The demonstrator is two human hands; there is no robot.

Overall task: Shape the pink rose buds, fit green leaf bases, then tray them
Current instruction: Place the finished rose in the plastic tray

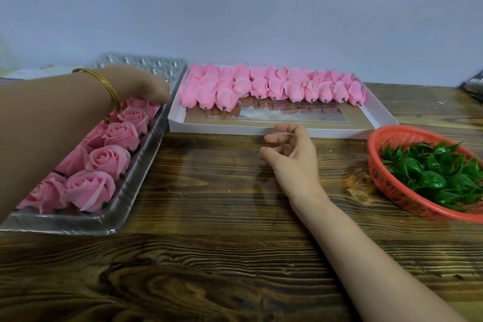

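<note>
Head view: left hand (146, 86), blurred, over finished pink roses (109, 159) in the clear plastic tray (128, 196), grip unreadable. Right hand (290, 149) relaxed, empty; unshaped pink buds (274, 86) just beyond it, green leaf bases (418, 167) to its right.

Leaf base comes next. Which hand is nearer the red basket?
Right. The right hand hangs above the table, left of the red basket; the left hand is farther left, over roses in the clear tray.
</note>
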